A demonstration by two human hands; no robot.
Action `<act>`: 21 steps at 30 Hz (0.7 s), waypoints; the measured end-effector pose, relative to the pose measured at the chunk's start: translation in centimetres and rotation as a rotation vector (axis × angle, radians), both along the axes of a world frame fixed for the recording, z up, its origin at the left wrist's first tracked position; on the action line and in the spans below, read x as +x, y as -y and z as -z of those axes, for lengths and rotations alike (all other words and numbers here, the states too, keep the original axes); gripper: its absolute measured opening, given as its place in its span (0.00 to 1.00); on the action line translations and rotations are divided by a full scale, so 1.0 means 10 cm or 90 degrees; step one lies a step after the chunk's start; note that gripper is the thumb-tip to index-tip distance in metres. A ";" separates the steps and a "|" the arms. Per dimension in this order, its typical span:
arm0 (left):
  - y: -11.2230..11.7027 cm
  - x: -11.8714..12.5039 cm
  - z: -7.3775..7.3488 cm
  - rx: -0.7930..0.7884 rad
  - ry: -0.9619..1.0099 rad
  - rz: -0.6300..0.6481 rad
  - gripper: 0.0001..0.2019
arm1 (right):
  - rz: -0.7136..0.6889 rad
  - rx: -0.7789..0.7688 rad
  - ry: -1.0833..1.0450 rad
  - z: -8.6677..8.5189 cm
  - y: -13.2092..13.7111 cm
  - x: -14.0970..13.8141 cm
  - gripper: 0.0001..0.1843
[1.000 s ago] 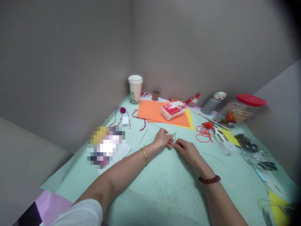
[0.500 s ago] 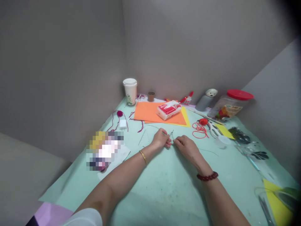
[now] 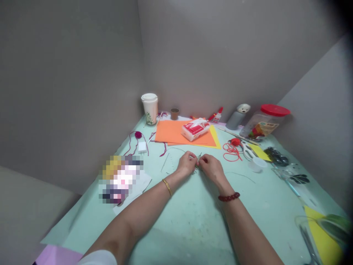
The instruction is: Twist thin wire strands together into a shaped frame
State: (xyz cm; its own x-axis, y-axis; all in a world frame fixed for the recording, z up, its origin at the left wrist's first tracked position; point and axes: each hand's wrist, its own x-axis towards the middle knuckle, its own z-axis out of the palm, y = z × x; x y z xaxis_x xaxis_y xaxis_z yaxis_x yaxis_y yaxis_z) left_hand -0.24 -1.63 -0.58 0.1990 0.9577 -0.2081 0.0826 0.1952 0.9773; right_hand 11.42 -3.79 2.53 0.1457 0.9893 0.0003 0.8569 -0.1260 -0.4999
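Over the middle of the table, my left hand (image 3: 187,163) and my right hand (image 3: 212,167) meet with fingertips almost touching. Both are closed in a pinch on a small piece of thin green strand (image 3: 200,156), whose ends poke up between them. Whether it is wire or cord I cannot tell, and the fingers hide most of it. One loose thin strand (image 3: 242,174) curves over the table to the right of my right hand. Left of my left hand lies a short, straight thin piece (image 3: 165,162).
Behind my hands, a tissue pack (image 3: 195,129) rests on orange paper (image 3: 168,131). On the right are red cord (image 3: 231,152), scissors (image 3: 248,150), a small clear cup (image 3: 257,165) and a red-lidded jar (image 3: 263,123). A lidded cup (image 3: 149,109) and a white charger (image 3: 142,147) stand left.
My right hand has moved left, closing the gap to my left hand. Less of the green strand shows between the fingers. The whole view has shifted slightly.
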 end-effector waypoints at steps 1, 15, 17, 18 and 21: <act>0.00 0.00 0.00 0.005 -0.001 -0.001 0.03 | 0.003 -0.010 -0.024 -0.01 0.02 0.01 0.08; 0.04 -0.06 -0.04 -0.006 0.038 0.045 0.05 | -0.041 -0.072 -0.022 0.09 0.14 0.00 0.09; 0.03 -0.10 -0.05 -0.016 0.042 0.075 0.08 | -0.048 -0.066 -0.019 0.10 0.14 0.00 0.10; 0.04 -0.12 -0.05 -0.016 0.035 0.086 0.09 | -0.051 -0.062 -0.018 0.11 0.15 0.00 0.10; 0.08 -0.22 -0.09 0.012 -0.036 0.096 0.13 | -0.064 -0.050 -0.025 0.10 0.16 0.01 0.11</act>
State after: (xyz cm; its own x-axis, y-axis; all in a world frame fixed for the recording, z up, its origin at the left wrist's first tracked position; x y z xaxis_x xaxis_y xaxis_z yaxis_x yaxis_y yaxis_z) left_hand -2.48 -2.44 0.35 0.3289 0.9219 -0.2047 0.1644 0.1575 0.9737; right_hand 11.54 -5.37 1.48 0.0443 0.9957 -0.0818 0.8475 -0.0808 -0.5246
